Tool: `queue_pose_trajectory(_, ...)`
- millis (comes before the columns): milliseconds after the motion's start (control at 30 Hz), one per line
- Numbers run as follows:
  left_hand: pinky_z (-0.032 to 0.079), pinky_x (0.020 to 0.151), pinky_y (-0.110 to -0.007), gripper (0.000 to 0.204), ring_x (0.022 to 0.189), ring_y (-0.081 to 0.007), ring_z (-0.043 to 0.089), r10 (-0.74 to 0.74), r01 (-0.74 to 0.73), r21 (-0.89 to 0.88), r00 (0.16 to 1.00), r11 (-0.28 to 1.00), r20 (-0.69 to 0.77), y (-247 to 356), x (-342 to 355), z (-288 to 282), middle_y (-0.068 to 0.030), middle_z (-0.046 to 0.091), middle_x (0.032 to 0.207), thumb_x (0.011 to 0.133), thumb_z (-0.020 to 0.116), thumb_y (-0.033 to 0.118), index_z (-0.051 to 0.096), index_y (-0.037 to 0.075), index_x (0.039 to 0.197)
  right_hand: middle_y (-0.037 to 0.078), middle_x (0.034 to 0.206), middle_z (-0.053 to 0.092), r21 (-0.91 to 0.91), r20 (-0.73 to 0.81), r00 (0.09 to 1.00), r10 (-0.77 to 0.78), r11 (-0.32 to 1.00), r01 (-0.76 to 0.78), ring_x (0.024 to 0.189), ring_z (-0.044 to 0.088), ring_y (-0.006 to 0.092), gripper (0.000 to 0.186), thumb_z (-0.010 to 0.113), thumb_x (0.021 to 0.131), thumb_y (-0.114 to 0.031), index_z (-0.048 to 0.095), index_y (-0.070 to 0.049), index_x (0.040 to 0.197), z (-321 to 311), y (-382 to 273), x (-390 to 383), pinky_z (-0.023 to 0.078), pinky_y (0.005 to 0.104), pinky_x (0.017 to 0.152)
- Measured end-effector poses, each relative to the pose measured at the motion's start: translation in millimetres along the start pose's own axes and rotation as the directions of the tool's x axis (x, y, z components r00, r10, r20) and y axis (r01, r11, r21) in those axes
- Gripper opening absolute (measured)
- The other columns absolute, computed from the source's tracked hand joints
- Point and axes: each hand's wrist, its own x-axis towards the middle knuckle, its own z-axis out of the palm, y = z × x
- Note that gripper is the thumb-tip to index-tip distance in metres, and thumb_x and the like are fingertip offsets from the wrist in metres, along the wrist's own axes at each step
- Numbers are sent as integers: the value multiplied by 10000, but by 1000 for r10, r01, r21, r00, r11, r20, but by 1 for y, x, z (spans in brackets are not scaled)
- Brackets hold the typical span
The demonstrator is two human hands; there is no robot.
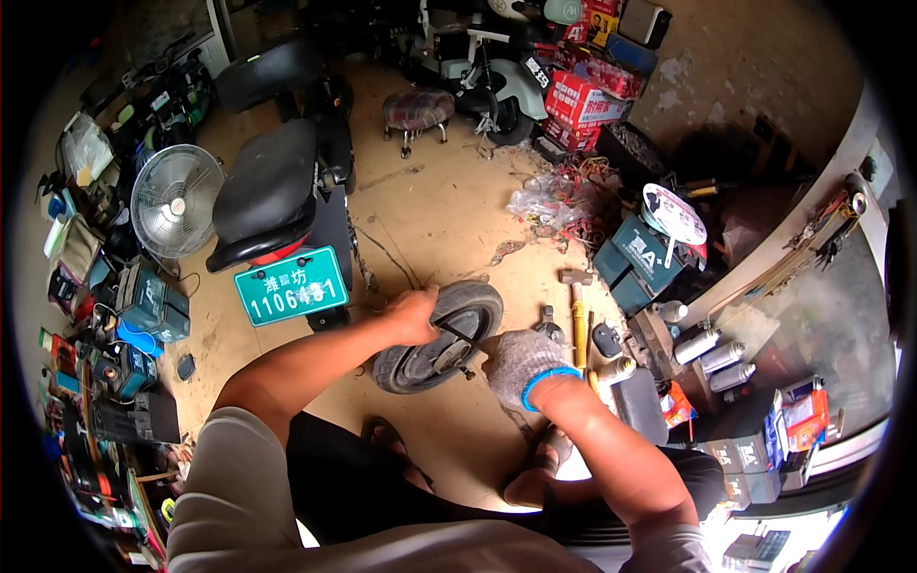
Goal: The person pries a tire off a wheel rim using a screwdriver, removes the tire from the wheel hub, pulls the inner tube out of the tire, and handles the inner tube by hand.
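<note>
A small scooter wheel with a black tyre [485, 298] lies tilted on the floor in front of me. My bare left hand [413, 316] is closed on the wheel's upper left edge, its fingertips partly hidden. A thin dark bar [460, 334] crosses the wheel between my two hands; what joins it at either end is hard to make out. My right hand [523, 363], in a grey knitted glove with a blue cuff, is closed at the wheel's right side. Whatever its fingers hold is hidden by the glove.
A yellow-handled hammer [579, 320] lies right of the wheel, near spray cans [721, 356]. At left stand a scooter with a black seat [272, 177] and a fan [177, 202]. Farther off are a plaid stool [417, 111], tangled wires [573, 196] and red boxes [578, 103].
</note>
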Motion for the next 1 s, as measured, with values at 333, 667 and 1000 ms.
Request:
queue_pose_trajectory(333,588,943,-522,739,1108,-475,702,17,-17,5,999,1000,31,0,2,-5,-315,719,1112,788,802,248,507,-121,1356,229,1099,764,5,90,991,-97,995,97,1050,724,444,391,631,942,-257,780,-165,1291,-27,11,27,577,494,944)
queue_pose_trajectory(667,574,973,-508,606,1144,-487,685,-14,14,-3,1000,1000,8,-10,22,-13,-321,710,1142,788,787,202,559,-91,1268,261,979,772,56,-159,987,5,998,4,952,760,442,266,626,956,-240,782,-57,1069,28,-18,33,608,545,848)
queue_pose_trajectory(1000,527,1106,-465,975,1297,-457,633,-34,34,-9,999,999,19,-18,24,-8,-344,633,1390,823,762,287,329,-119,1596,253,939,752,594,-307,876,373,794,-130,858,741,447,318,721,995,-388,713,-96,1121,253,5,70,582,538,763)
